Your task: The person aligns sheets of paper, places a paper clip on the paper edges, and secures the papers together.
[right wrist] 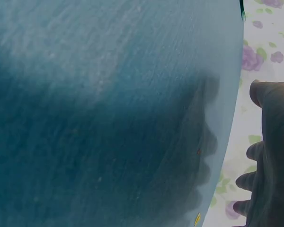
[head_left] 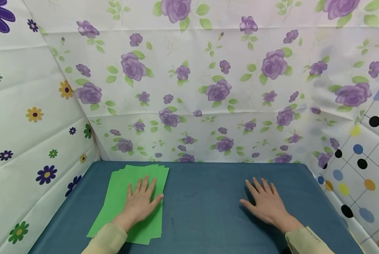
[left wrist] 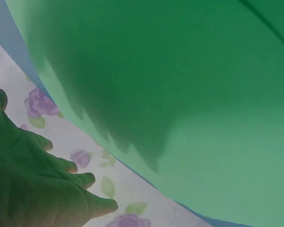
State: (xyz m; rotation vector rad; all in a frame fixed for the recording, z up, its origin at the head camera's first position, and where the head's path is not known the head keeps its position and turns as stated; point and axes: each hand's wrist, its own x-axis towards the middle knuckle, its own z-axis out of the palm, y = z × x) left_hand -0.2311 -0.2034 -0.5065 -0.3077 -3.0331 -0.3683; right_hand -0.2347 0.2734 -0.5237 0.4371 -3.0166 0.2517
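Several sheets of green paper [head_left: 116,197] lie in a loosely fanned stack on the left part of the table. Over them is my left hand [head_left: 140,204], palm down with its fingers spread. In the left wrist view that hand [left wrist: 42,179] appears raised off the paper [left wrist: 227,156], and its shadow falls on the sheet. My right hand [head_left: 267,204] hovers palm down above the bare right part of the table, fingers spread. The right wrist view shows a gap between this hand [right wrist: 279,156] and the tabletop [right wrist: 109,142]. Neither hand holds anything.
A blue-grey cloth covers the table [head_left: 205,211]. Behind it hangs a white curtain with purple roses [head_left: 219,90]. A flower-print sheet [head_left: 34,141] borders the left side, and a sheet with coloured dots [head_left: 361,176] borders the right.
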